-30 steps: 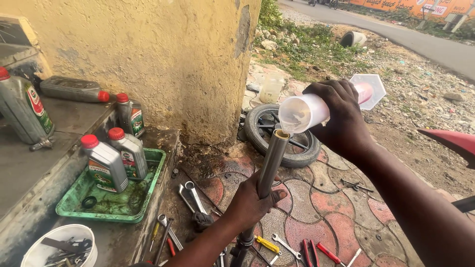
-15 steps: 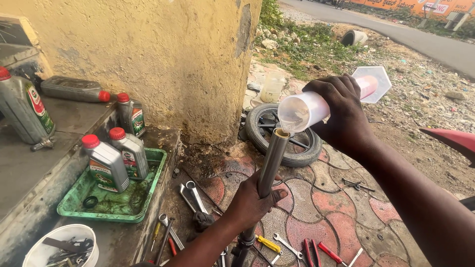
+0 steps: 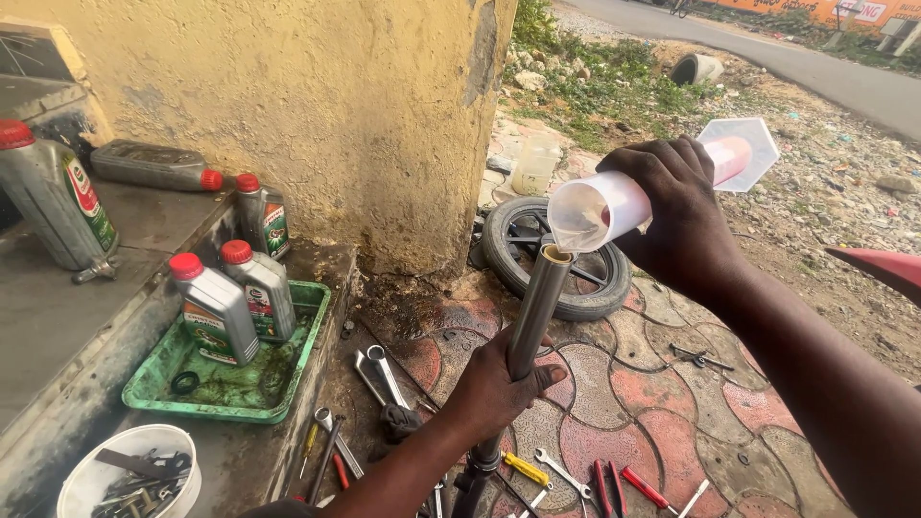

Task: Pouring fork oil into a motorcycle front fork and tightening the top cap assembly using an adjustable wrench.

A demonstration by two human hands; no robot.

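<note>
My left hand grips a grey metal tube that stands tilted, its open top end up. My right hand holds a translucent measuring cylinder with a hexagonal base, tipped almost level. The cylinder's mouth rests just above the tube's open top. A little reddish liquid shows near the cylinder's base end. The tube's lower end runs down out of the frame between tools on the ground.
A small wheel lies behind the tube by the yellow wall. Grey oil bottles with red caps stand in a green tray and on the ledge. Spanners and screwdrivers litter the paving; a white bowl of parts sits lower left.
My right hand has tipped the measuring cylinder further over, its base rising, with its mouth staying at the tube's top. My left hand keeps its hold on the tube.
</note>
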